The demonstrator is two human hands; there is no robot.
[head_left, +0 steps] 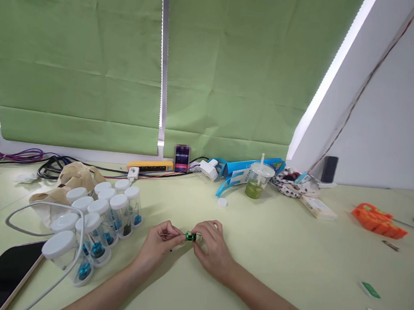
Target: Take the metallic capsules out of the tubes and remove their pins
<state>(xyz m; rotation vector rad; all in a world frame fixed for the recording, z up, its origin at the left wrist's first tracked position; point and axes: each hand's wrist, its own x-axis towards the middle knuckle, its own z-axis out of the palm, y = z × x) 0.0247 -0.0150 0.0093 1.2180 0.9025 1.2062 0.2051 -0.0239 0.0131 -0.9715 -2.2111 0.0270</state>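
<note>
Near the middle of the table, a small green and black piece [190, 237] is held between my two hands, just above the tabletop. My left hand [160, 242] pinches its left side, and thin wires stick out across the fingers. On the other side, my right hand [213, 248] has thumb and fingers closed round the black end, with a bit of bent wire beside them. A tiny black dot [171, 250] lies on the table below my left hand. To the left stand several clear jars with white lids [92, 222], with blue pieces inside.
A phone [7, 273] and a pale looped cable [77, 254] lie at left. Behind are a yellow power strip [150, 165], a white cap [222, 202] and a drink cup [257, 183]. An orange object [379, 221] and a green piece [371, 289] lie at right.
</note>
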